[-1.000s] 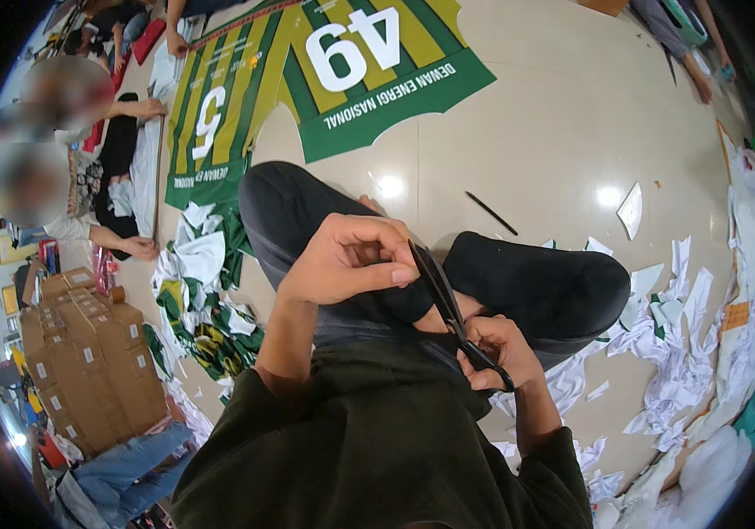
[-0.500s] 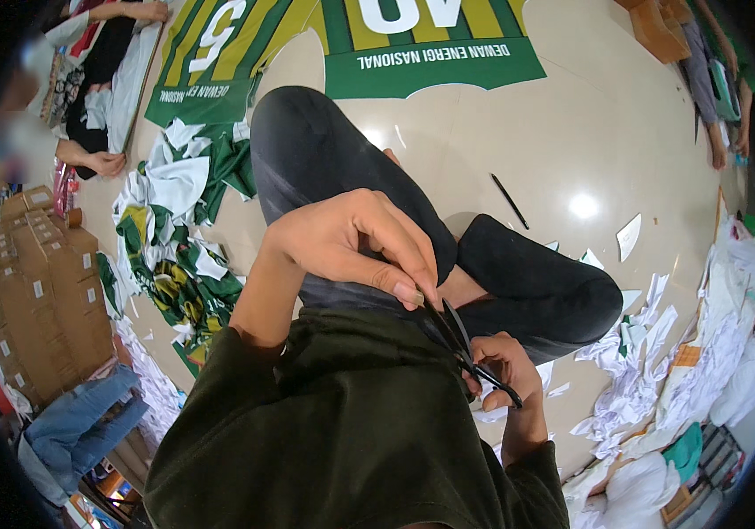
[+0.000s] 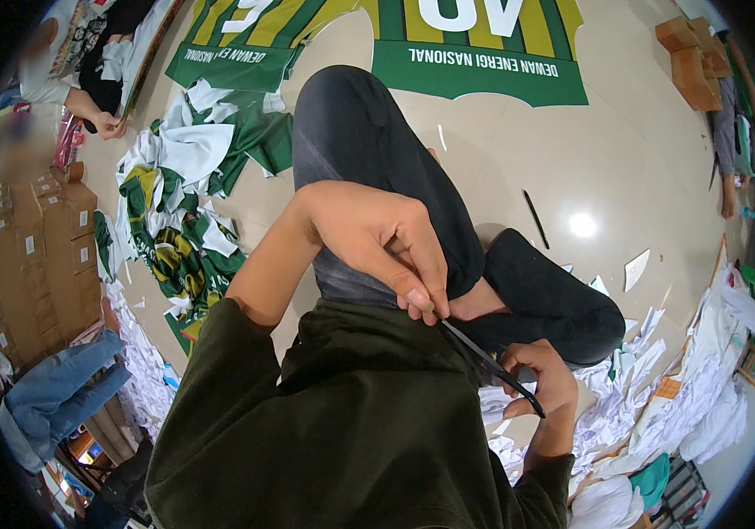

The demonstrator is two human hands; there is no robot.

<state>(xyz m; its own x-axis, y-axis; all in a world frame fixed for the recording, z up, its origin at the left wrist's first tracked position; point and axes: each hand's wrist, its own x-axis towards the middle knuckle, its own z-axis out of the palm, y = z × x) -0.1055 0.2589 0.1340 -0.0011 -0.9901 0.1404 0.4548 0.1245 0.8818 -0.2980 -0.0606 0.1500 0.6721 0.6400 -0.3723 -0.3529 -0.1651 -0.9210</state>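
Over my crossed legs, a pair of black scissors [image 3: 476,351] slants down to the right between my hands. My left hand [image 3: 376,236] is closed, its thumb and fingers pinching the tip end of the blades. At the handle end, my right hand [image 3: 547,377] has its fingers curled at the finger loops. The blades look closed together. In front of my knees lie cut green and yellow striped jersey panels [image 3: 483,72] with white numerals, flat on the floor.
A heap of green, yellow and white fabric scraps [image 3: 188,150] lies left, beyond it stacked cardboard boxes [image 3: 33,264]. A black pen-like stick [image 3: 535,219] rests on the tiles [image 3: 474,150]. White scraps [image 3: 624,397] spread right. Other people's hands [image 3: 109,125] and legs show at the edges.
The scissor blades stood slightly apart and now lie together. My left fingers have closed more tightly round the tip end. The whole view has shifted a little, moving the floor things in the picture.
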